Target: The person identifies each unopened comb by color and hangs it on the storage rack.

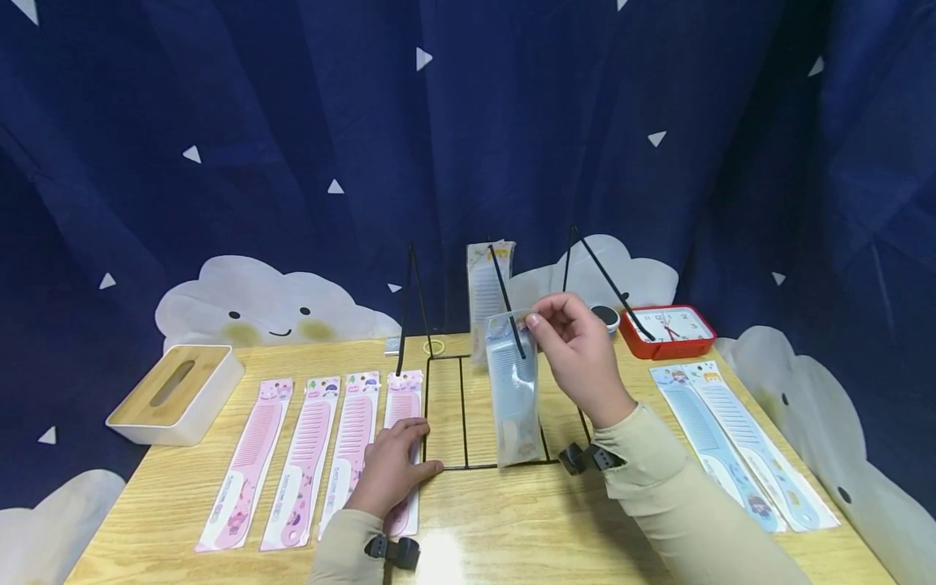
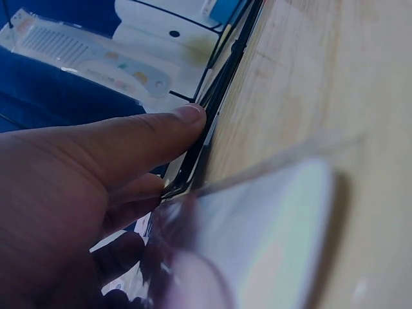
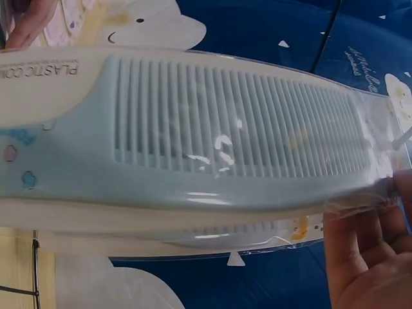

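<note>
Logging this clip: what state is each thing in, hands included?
Front blue comb, packaged, upright.
Right hand, pinching the front blue comb.
Black rack, standing.
Left hand, touching the black rack.
Rear comb, packaged, hanging.
Four pink combs, packaged, flat.
Two right-side blue combs, packaged, flat.
Tissue box, lid on.
Red clock, tilted back.

In the head view, the left hand (image 1: pixel 392 465) hides part of the rightmost pink comb (image 1: pixel 405 400).

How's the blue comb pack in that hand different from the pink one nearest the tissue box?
The blue comb pack is held upright; the pink comb pack lies flat on the table. The right hand pinches the blue pack, but no hand touches the pink pack. Both have a comb with teeth.
</note>
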`<state>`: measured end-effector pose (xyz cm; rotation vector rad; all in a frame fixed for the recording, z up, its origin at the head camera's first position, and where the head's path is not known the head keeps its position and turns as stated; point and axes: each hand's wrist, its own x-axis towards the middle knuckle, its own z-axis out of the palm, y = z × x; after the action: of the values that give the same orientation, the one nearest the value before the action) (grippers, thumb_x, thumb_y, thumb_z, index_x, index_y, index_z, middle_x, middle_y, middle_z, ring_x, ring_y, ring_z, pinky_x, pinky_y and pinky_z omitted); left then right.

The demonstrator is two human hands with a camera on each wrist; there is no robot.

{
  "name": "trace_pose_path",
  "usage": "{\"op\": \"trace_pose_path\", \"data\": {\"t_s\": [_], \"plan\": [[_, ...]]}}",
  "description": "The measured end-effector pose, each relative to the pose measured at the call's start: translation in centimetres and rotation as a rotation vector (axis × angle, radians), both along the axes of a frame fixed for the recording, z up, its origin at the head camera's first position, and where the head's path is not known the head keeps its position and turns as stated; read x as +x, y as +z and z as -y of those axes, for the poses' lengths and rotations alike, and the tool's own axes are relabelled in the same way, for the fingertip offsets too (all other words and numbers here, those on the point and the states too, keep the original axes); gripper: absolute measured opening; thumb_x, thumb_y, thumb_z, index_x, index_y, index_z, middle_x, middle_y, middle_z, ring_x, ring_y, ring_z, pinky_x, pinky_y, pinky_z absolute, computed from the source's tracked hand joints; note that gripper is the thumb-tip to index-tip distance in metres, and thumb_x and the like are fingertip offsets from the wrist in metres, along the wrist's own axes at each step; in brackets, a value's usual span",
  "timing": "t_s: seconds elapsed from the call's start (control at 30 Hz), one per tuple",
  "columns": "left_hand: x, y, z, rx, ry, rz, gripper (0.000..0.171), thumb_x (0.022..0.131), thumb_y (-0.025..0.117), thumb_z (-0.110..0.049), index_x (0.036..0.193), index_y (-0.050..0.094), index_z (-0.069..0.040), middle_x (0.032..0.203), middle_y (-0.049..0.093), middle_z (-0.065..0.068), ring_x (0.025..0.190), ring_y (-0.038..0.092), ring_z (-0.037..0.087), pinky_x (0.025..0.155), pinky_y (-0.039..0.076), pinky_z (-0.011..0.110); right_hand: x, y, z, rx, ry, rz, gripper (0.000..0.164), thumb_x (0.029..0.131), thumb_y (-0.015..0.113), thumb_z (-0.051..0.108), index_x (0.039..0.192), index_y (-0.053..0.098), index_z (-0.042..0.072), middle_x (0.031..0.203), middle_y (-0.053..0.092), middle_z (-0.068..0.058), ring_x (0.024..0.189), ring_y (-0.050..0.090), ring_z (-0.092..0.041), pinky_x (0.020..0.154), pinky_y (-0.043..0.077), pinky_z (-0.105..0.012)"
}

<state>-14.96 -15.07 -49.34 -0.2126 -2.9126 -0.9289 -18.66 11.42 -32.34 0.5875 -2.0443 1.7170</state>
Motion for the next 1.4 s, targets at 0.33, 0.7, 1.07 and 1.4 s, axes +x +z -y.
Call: {"op": "trace_pose_path", "data": {"t_s": [0.33, 0.7, 1.07, 1.4], "plan": [[0.0, 0.0, 0.0, 0.006, 0.002, 0.004, 0.062, 0.074, 0.089, -0.032, 0.126, 0.068, -0.007, 0.135, 0.061, 0.005, 0.122, 0.054, 0.034, 0.099, 0.038, 0.057, -2.3, 0.1, 0.6, 0.012, -0.042, -0.013, 0.011, 0.099, 0.063, 0.007, 0.104, 0.06, -0.002, 0.096, 0.068, -0.013, 0.078, 0.06, -0.017, 0.065, 0.05, -0.021], [0.0, -0.1, 0.1, 0.012, -0.001, -0.004, 0.062, 0.073, 0.089, -0.032, 0.126, 0.068, -0.006, 0.135, 0.061, 0.004, 0.12, 0.054, 0.033, 0.099, 0.038, 0.057, -4.8, 0.4, 1.2, 0.025, -0.078, -0.006, 0.012, 0.1, 0.062, 0.01, 0.107, 0.059, 0.0, 0.098, 0.066, -0.011, 0.077, 0.058, -0.017, 0.065, 0.051, -0.022], [0.0, -0.1, 0.0, 0.02, -0.005, 0.002, 0.062, 0.073, 0.089, -0.032, 0.126, 0.068, -0.006, 0.135, 0.061, 0.005, 0.123, 0.053, 0.034, 0.1, 0.038, 0.058, -6.8, 0.7, 1.7, 0.058, -0.142, -0.027, 0.012, 0.1, 0.062, 0.01, 0.107, 0.062, 0.001, 0.102, 0.066, -0.01, 0.087, 0.061, -0.016, 0.073, 0.05, -0.023], [0.0, 0.0, 0.0, 0.013, -0.005, -0.001, 0.062, 0.073, 0.089, -0.031, 0.126, 0.068, -0.006, 0.135, 0.061, 0.005, 0.122, 0.054, 0.034, 0.099, 0.038, 0.058, -7.7, 0.9, 1.7, 0.055, -0.138, -0.031, 0.014, 0.099, 0.062, 0.008, 0.11, 0.062, -0.001, 0.107, 0.066, -0.013, 0.099, 0.064, -0.017, 0.084, 0.05, -0.022]]}}
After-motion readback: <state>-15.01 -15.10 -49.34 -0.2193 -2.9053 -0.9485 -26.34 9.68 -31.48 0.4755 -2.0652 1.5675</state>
